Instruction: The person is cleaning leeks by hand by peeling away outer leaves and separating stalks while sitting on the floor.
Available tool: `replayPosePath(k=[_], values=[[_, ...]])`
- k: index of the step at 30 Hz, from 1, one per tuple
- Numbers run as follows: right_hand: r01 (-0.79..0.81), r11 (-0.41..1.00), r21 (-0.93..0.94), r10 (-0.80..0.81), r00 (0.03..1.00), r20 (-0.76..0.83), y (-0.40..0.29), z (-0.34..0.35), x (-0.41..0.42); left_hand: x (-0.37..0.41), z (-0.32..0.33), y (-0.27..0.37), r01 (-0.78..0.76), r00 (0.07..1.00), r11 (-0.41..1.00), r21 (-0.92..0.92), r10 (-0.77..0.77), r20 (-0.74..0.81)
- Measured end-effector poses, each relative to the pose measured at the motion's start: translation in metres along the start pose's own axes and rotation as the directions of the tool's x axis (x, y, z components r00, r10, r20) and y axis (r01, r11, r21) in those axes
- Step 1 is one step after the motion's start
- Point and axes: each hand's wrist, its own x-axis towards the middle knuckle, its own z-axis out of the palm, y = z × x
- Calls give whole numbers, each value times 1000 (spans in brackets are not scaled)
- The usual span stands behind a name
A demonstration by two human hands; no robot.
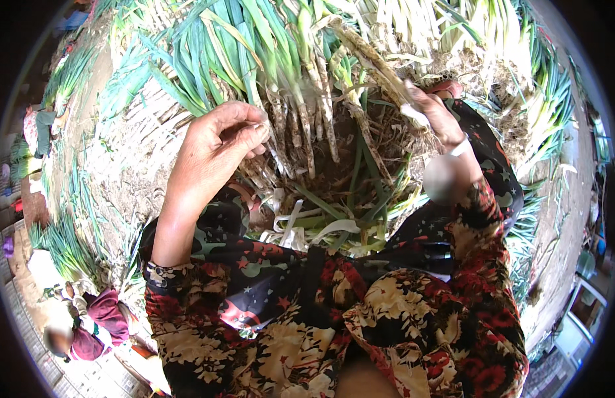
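My right hand [434, 112] grips a long green onion or leek [374, 62] near its root end. Its stalk is coated with soil and dry skin, with a white peeled flap near my fingers, and slants up and left. My left hand [228, 132] is raised over the near pile, fingertips pinched together; whether something thin lies between them I cannot tell. Beneath and beyond it lie unpeeled, soil-covered stalks [302, 124] with green leaves [228, 40] pointing away from me. Peeled skins and leaf scraps [332, 226] lie between my legs.
Cleaner onions with white stalks [466, 25] are heaped at the upper right, their roots towards me. More bundles [549, 119] lie along the right. At the lower left a person in dark red clothing [106, 318] sits near a bundle [66, 248]; another person [41, 127] is farther up.
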Motion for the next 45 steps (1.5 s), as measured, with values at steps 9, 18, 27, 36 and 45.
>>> replayPosePath(k=[9,18,27,36,45], values=[[-158,904,-397,88,978,-189,68,52,-107,0,-4,-9,-19,1000,998,59,21,-18],[-389,708,590,319,921,224,77,15,-277,19,38,-16,-62,988,986,152,39,150],[-28,1000,3,27,992,127,42,14,-389,42,109,-29,128,909,991,-49,-98,405],[96,926,-364,-21,979,203,16,35,-403,63,131,0,361,862,770,-527,-59,504],[108,994,-17,-98,954,282,109,30,-280,63,69,79,-297,868,616,-729,492,62]])
